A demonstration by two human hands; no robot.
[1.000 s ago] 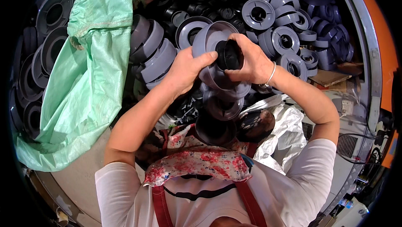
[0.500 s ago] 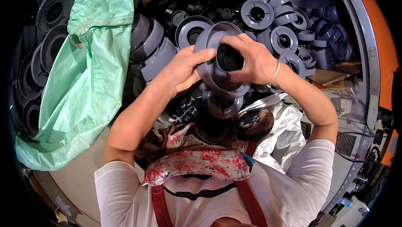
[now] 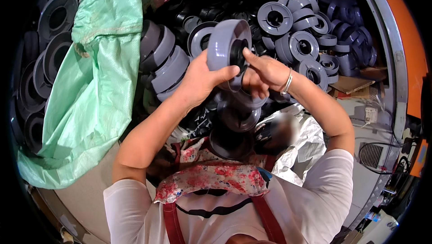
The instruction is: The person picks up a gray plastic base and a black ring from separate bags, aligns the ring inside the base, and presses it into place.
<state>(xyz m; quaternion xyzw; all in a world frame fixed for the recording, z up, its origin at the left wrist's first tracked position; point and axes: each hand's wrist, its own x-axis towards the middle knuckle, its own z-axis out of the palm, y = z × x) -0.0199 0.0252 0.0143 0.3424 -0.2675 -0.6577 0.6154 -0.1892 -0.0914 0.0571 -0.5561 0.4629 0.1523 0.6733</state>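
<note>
My left hand grips a round grey plastic part with a wide rim, its thumb across the near side. The part is tilted, its open side turned to the right. In its middle sits a black ring insert. My right hand is closed at the insert's right edge, fingers curled; the exact contact is partly hidden. Just below the hands are more grey round parts, stacked above a dark round bowl-like piece near my lap.
Grey ring parts lie heaped at the right, with others at the far left. Small black parts fill the back middle. A green woven sack hangs at left; white sheeting lies right. An orange-edged frame borders the right.
The grey part has turned so its open side faces more to the right and shows more edge-on. My right hand has shifted from spanning the black insert to its right edge.
</note>
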